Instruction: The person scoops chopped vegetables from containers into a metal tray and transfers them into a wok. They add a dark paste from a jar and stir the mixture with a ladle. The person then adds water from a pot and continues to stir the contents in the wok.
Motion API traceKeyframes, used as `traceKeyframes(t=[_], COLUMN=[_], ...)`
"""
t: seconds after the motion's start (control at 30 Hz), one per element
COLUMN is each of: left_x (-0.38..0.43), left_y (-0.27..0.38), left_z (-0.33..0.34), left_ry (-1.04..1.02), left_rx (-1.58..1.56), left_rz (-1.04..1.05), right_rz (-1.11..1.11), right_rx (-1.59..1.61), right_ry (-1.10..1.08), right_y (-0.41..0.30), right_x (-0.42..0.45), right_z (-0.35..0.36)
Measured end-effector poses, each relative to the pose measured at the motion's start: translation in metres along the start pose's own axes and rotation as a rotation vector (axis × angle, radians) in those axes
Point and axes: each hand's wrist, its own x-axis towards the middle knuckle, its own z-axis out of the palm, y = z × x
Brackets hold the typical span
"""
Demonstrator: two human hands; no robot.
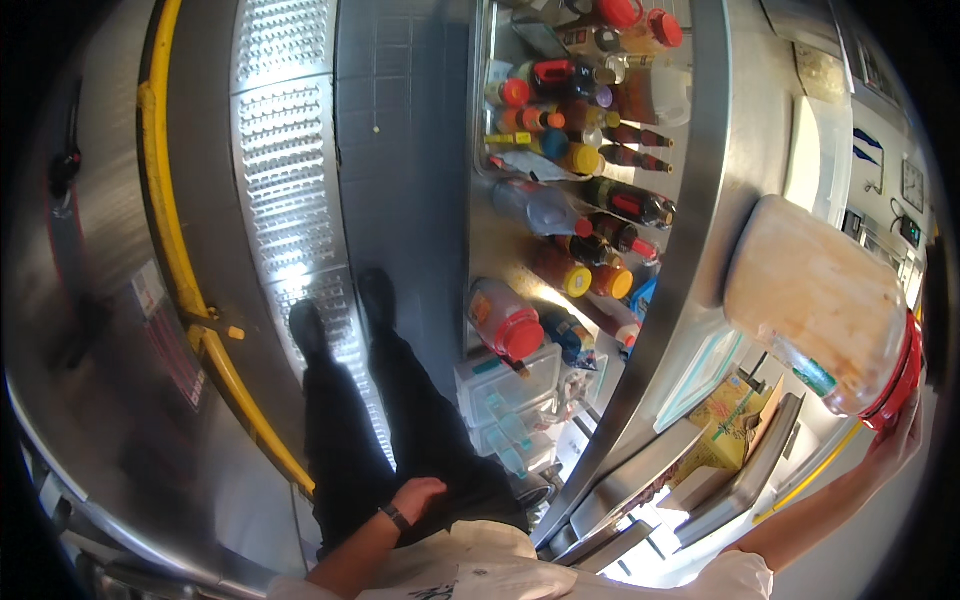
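A large clear plastic jar [817, 300] with pale, cloudy contents or residue stands on the steel counter at the right. My right hand [896, 431] holds its red screw lid [896, 375], with the arm reaching out from the lower right; part of the fingers is hidden behind the lid. At the bottom of the view, my left hand [420, 499], a dark watch on its wrist, rests near my dark trousers. No object shows in it, and its fingers are too indistinct to tell how far they are curled.
Under the steel counter [709, 150], a shelf holds several sauce bottles [630, 202], a red-lidded jar [517, 334] and clear plastic boxes [499, 382]. A yellow printed carton [720, 427] stands between metal trays near the counter. At left runs a yellow pipe [165, 172] beside a perforated floor grate [289, 150].
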Motion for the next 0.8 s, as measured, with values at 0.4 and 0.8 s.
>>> traceKeyframes(t=[0.4,0.8], left_x=[0.015,0.008], left_y=[0.198,0.751], left_z=[0.045,0.059], left_ry=[0.106,0.335], left_rx=[-0.038,-0.053], left_rz=[-0.046,0.419], right_rz=[-0.223,0.618], right_rx=[-0.307,0.162], right_ry=[-0.372,-0.719], right_y=[-0.100,-0.131], right_x=[-0.044,0.030], right_z=[0.052,0.040])
